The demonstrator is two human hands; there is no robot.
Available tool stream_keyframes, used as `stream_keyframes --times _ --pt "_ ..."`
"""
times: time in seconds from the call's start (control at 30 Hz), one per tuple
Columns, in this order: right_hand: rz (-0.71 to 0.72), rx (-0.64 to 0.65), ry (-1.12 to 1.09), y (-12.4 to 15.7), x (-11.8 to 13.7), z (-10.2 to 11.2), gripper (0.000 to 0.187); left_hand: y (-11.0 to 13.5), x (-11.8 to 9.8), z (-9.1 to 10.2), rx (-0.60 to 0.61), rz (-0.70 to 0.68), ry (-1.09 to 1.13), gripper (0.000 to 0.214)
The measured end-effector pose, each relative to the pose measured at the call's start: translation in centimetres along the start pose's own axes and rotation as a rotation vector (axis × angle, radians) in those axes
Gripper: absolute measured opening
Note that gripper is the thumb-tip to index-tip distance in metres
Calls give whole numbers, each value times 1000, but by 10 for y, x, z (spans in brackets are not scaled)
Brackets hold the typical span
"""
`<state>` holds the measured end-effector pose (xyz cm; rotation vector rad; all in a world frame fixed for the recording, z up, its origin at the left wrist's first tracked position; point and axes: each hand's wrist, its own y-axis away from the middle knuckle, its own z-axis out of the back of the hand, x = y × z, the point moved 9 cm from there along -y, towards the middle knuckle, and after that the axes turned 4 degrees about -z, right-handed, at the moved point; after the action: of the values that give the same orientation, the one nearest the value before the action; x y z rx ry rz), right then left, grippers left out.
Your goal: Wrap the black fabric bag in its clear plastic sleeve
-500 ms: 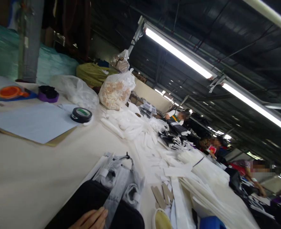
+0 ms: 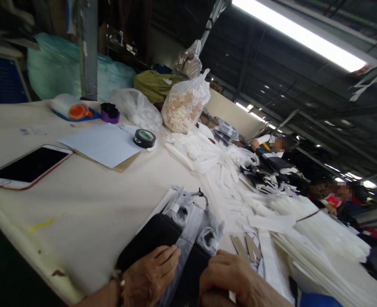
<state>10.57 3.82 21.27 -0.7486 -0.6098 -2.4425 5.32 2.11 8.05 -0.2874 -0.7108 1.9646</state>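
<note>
I see the left hand [image 2: 150,275] flat, fingers spread, on the black case [image 2: 150,238] at the tabletop's [image 2: 89,213] near edge; right hand [image 2: 236,279] curled, grip unclear. Far edge: clear bag [image 2: 185,104] holds tan pieces. Factory hall.

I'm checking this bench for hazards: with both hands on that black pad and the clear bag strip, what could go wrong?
The left hand and right hand press on a clear plastic strip over the black pad; the slick film might slip or crease. The smartphone lies near the table edge, so a nudge could drop it. Loose white strips close by could get mixed in.
</note>
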Motion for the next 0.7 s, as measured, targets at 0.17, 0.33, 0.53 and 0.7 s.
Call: stream_keyframes --times 0.17,0.33,0.53,0.7 --pt "-30 127 231 -23 -29 -21 10 0 0 0 -8 -6 3 25" --pt "-88 133 525 -49 -58 -31 15 2 -2 -8 4 -2 13 25" --pt "-116 163 754 -80 -85 -40 16 2 -1 -8 -30 -6 18 22" --pt "-124 183 788 -88 -91 -44 21 2 0 -8 -43 7 26 20"
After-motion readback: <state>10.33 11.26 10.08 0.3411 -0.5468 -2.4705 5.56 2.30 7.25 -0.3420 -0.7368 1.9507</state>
